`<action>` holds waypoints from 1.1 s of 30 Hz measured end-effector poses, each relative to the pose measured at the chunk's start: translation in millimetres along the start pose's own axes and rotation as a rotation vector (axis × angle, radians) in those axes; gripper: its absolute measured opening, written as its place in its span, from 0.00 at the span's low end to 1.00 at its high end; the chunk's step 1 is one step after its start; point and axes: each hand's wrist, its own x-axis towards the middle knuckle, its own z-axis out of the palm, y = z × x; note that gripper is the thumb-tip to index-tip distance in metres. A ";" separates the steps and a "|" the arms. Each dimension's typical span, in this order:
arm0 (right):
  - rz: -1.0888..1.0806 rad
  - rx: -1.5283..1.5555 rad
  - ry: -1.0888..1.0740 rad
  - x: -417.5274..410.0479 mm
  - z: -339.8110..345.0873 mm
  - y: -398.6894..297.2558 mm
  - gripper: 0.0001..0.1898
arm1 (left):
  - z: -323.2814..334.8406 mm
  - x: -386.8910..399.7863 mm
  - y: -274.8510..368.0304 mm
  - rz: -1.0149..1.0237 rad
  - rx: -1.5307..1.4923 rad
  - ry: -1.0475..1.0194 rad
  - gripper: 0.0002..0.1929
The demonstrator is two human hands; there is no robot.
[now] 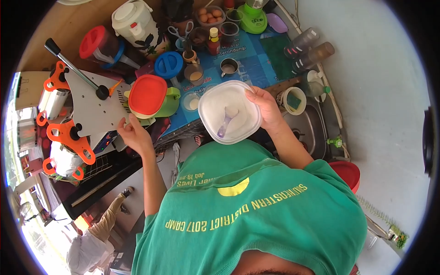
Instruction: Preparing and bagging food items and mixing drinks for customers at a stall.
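My right hand grips the rim of a square white plastic container in front of my chest. White powder or fine grains fill part of it, and a translucent purple scoop lies on top. My left hand is raised with its fingers apart, just below a green pitcher with a red lid; whether a fingertip touches it I cannot tell. Beyond the container, a metal cup, a glass with tan liquid and a small clear bowl with something pale stand on the blue table cover.
At the left is a cup-sealing machine with a long lever. A white thermos dispenser, a blue-lidded pitcher and a green blender base stand further back. A sink is at the right. A person is at lower left.
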 end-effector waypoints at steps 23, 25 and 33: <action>0.050 -0.067 0.103 -36.4 -71.8 -40.3 0.15 | 109.3 -196.8 177.3 0.818 0.679 -1.029 0.06; 0.048 -0.071 0.125 -35.2 -81.9 -35.1 0.16 | 116.0 -199.4 161.8 1.083 0.296 -0.860 0.02; 0.029 -0.027 0.211 -35.6 -86.3 -21.2 0.17 | 130.4 -221.5 132.7 0.999 0.236 -0.906 0.04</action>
